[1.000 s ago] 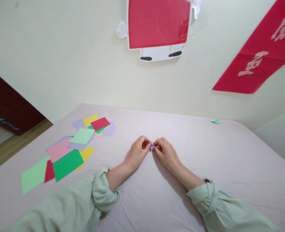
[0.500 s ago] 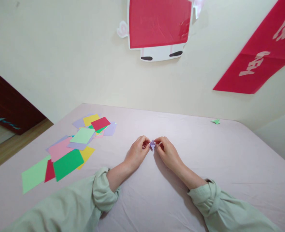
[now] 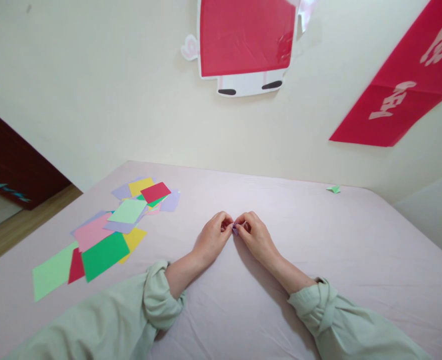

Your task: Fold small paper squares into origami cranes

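Note:
A small folded piece of purple paper (image 3: 235, 230) is pinched at the middle of the table, mostly covered by fingertips. My left hand (image 3: 214, 235) grips its left side between thumb and forefinger. From the other side, my right hand (image 3: 256, 236) closes thumb and forefinger on it, and the fingertips of both hands nearly meet. The paper's exact folded shape is hidden.
Left of my hands lies a loose spread of coloured paper sheets (image 3: 106, 256). A small folded green paper (image 3: 334, 189) rests near the far right edge of the table (image 3: 318, 240). Behind the table rises a wall with a red poster (image 3: 389, 100).
My right hand has moved slightly left, closing in on the purple paper, so less of it shows between the hands. The left hand stays nearly where it was.

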A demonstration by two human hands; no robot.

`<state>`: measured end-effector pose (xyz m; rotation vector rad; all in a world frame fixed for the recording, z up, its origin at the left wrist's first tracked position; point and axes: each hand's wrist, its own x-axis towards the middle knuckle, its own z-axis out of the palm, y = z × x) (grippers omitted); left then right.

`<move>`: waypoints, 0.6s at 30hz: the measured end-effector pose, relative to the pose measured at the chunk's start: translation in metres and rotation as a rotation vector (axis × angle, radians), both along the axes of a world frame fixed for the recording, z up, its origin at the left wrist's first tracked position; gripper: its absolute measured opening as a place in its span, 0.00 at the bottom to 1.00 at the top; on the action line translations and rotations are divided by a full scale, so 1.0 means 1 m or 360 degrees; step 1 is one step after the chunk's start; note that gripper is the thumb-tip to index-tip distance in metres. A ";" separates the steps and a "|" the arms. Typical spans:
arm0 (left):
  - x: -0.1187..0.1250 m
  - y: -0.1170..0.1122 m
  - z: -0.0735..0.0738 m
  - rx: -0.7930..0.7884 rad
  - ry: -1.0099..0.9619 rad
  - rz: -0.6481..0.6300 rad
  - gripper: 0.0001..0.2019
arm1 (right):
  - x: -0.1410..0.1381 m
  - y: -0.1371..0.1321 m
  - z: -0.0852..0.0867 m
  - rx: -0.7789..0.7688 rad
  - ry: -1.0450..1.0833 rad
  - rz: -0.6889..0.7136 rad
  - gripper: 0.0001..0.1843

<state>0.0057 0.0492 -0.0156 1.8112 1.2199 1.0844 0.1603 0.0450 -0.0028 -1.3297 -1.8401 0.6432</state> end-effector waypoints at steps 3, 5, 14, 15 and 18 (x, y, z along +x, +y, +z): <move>0.000 0.000 0.001 0.0030 0.0036 0.0002 0.03 | 0.000 -0.001 -0.001 0.0016 -0.0016 -0.0001 0.05; 0.000 0.000 0.001 0.0051 0.0058 0.0008 0.03 | 0.000 -0.001 -0.002 0.0024 -0.0018 -0.0001 0.04; 0.000 -0.002 0.003 0.0052 0.0048 -0.0035 0.03 | -0.001 -0.005 -0.004 0.0056 -0.0068 -0.0002 0.05; 0.000 -0.002 0.003 0.0052 0.0045 -0.0038 0.02 | -0.001 -0.005 -0.004 0.0058 -0.0078 0.0000 0.05; 0.001 -0.002 0.005 0.0058 0.0046 -0.0036 0.03 | -0.001 -0.005 -0.004 0.0067 -0.0089 0.0014 0.05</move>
